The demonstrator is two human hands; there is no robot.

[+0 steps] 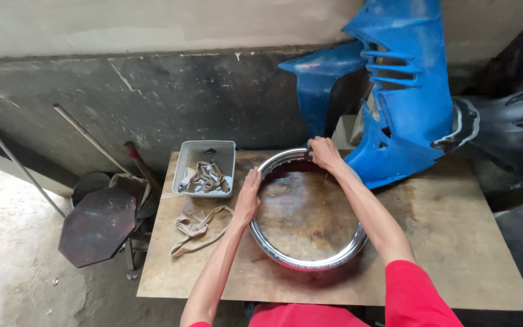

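A shiny chrome wheel rim (310,261) lies flat on a brown wooden board (455,242). My left hand (248,197) rests on the rim's left edge, fingers together and pressed against the metal. My right hand (323,152) grips the rim's far edge, fingers curled over it. Both arms reach forward from red sleeves at the bottom of the view.
A white plastic tray (187,158) holding rags stands at the board's far left, with a beige cloth strip (198,225) lying in front of it. A blue motorcycle fairing (407,91) leans at the back right. An octagonal stool (98,224) and metal rods stand at left against the wall.
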